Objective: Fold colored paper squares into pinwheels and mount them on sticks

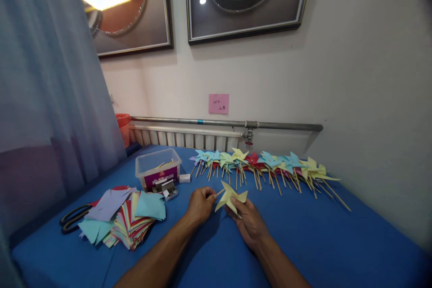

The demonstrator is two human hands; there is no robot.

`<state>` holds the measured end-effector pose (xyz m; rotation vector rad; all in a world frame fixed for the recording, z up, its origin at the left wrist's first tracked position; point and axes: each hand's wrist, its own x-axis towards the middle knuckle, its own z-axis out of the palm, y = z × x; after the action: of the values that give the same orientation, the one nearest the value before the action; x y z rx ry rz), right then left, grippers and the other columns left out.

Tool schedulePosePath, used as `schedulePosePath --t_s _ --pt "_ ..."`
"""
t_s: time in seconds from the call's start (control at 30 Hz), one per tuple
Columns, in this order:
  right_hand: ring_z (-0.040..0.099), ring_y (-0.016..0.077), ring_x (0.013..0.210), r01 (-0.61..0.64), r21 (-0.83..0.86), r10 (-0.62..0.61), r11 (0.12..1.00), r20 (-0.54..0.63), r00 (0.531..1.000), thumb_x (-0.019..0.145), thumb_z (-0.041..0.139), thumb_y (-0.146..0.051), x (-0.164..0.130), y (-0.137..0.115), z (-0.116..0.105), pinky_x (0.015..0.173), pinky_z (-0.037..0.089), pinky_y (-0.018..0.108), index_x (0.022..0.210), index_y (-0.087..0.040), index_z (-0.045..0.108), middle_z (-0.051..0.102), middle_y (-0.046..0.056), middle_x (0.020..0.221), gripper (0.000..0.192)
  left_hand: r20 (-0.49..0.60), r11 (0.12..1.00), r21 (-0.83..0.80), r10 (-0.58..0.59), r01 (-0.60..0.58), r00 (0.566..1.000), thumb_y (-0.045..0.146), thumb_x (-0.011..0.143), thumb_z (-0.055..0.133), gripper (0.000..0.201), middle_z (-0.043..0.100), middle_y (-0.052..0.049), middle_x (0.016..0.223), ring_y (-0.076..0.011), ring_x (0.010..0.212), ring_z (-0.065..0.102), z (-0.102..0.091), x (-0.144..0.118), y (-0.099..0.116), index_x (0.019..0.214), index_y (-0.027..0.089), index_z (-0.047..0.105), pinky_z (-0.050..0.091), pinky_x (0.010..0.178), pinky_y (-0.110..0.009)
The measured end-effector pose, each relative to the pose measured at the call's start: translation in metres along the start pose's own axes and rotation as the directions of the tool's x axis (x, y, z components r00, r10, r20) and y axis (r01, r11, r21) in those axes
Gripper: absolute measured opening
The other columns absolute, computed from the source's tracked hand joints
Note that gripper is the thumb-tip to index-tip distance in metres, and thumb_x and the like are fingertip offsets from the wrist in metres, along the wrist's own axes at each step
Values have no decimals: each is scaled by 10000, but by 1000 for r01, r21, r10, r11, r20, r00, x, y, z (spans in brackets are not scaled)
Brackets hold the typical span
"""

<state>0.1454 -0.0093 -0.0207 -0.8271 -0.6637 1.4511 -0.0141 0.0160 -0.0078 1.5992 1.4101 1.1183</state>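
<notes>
Forearms (pixel 163 250), bare; right hand (pixel 249 221), pinching yellow pinwheel (pixel 230 195), which could crease under hard pressure; left hand (pixel 200 205), pinching what seems a thin stick (pixel 220 192).

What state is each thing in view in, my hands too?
Left hand: pinching a stick
Right hand: holding a folded pinwheel
Other pinwheels: on sticks, lying in a row
Paper: loosely piled
Scissors: blades hidden, can't tell
Tub: open
Small box: open
White box: can't tell if shut
Basket: upright
Valve: can't tell
Curtain: hanging
Pictures: hung up
</notes>
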Motion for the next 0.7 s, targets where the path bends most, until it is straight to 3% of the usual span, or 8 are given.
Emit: schedulePosePath --t_s 0.2,0.5,0.7 --pt "721 272 943 10 -7 -10 1000 -4 1000 511 960 -354 -1 1 2 776 589 364 870 -202 709 776 40 907 463 92 999 26 39 -42 995 251 795 548 183 644 -13 643 -146 599 530 4 -4 -1 733 160 694 354 563 -243" --pt "728 266 903 35 -24 -36 999 -31 999 484 966 -349 -1 3 4 750 581 341 841 -196 707 777 34 870 467 88 988 129 70 -81 994 213 813 522 221 690 -17 693 -142 645 577 3 -9 6 773 138 725 376 603 -234" --pt "731 263 900 48 -43 -50 998 -49 998 520 939 -320 -2 4 7 760 571 338 862 -208 701 775 18 833 431 75 989 141 37 -47 997 188 816 529 204 682 -16 682 -138 625 569 5 -12 10 770 131 720 373 584 -231"
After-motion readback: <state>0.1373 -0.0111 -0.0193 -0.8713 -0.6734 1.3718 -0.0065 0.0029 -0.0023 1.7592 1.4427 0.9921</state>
